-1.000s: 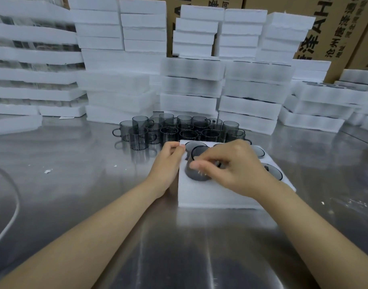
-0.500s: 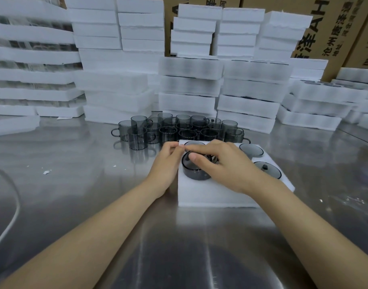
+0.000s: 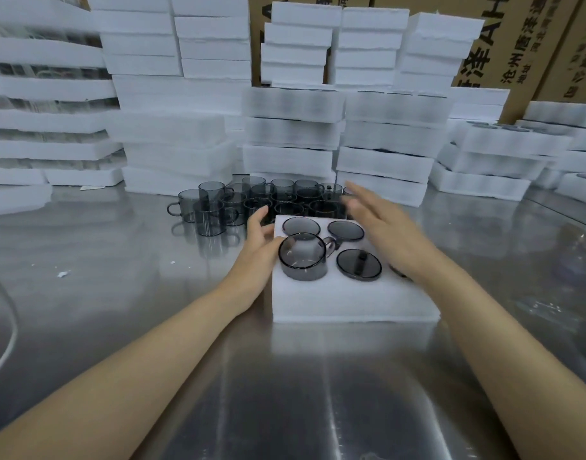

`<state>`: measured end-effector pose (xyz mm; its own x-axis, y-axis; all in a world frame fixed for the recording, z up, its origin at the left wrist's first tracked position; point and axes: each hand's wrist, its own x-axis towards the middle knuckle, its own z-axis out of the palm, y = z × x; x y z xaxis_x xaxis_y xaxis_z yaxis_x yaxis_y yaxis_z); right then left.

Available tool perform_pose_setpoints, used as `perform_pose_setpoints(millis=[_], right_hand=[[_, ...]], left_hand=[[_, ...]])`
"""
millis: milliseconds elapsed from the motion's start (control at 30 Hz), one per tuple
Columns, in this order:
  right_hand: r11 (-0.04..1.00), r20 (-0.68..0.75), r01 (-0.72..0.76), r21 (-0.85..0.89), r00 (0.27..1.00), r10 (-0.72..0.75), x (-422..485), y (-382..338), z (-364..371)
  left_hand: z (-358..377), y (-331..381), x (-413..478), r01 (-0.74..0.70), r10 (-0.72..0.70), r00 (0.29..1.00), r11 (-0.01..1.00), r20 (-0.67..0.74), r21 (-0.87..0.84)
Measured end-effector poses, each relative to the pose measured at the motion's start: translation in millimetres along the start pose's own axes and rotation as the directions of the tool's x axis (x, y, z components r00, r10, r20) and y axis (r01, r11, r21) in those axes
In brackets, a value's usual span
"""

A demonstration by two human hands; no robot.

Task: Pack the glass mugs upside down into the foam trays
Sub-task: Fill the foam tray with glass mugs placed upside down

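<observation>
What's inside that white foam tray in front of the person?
Upturned dark glass mugs: three sunk flush in their holes, a fourth mug standing proud at the near left. The right hand covers the tray's right side, so anything there is mostly hidden.

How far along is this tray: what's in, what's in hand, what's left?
Done: three mugs sit base-up, flush in the foam tray. In hand: nothing. The near-left mug stands proud of its pocket; the left hand rests at the tray's edge, and the right hand is open by the loose mugs. Left: seat that mug, then pack the loose ones.
</observation>
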<state>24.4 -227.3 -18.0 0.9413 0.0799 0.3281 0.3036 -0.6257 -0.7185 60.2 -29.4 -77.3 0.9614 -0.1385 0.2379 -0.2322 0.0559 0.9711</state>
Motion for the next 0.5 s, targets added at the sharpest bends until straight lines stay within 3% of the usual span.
perform_pose_setpoints(millis=[67,100,167,233,367,500], right_hand=[[0.934,-0.165,-0.215,-0.285,0.971,0.173,5.6,18.5,-19.9],[0.896,-0.191,-0.322,-0.305,0.943,0.274,7.3,26.4,-26.7],[0.895,-0.114,-0.438,-0.078,0.896,0.429,8.2,39.8,-34.2],[0.863,-0.032,-0.481,0.157,0.871,0.491,7.0,44.1,-34.7],[0.844,-0.039,-0.503,0.187,0.854,0.518,13.9,50.5,-31.9],[0.811,-0.097,-0.533,0.24,0.818,0.567,17.7,50.4,-34.3]], left_hand=[[-1.3,-0.3,-0.5,-0.068,0.068,0.998,0.998,-0.003,0.001],[-1.6,0.1,-1.3,-0.113,0.113,0.994,0.994,-0.003,0.006],[-1.2,0.5,-3.2,-0.183,0.184,0.983,0.983,0.009,-0.009],[-0.6,2.3,-6.0,-0.211,0.212,0.977,0.977,0.022,-0.033],[-1.4,15.9,-11.1,-0.308,0.307,0.951,0.949,0.025,0.072],[-1.3,27.0,-24.2,-0.406,0.367,0.899,0.903,0.239,0.14]])
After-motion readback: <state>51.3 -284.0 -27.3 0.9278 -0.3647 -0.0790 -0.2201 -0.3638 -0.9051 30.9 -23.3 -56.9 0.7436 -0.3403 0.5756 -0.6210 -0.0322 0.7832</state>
